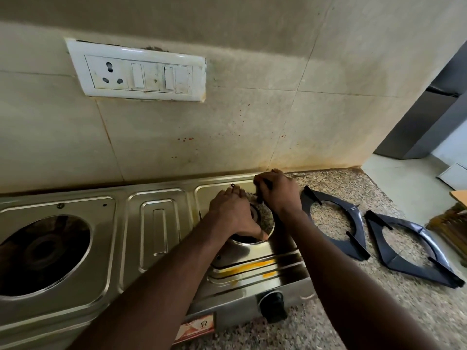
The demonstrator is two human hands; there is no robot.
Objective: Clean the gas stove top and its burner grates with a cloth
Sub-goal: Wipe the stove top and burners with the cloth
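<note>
- Stainless-steel two-burner gas stove top sits on the speckled granite worktop; yellow spill marks its front edge.
- Left hand reaches into the right burner opening, fingers pressed on its rim; whether they grip anything is unclear.
- Right hand curls around something dark.
- Two black burner grates lie beside the stove; lifting parts straight up seems wisest.

Only mark: omega-like "Ω" symbol on red-and-white sticker, stuck on front face of gas stove, near edge, left of black knob. Rest of sticker unreadable.
</note>
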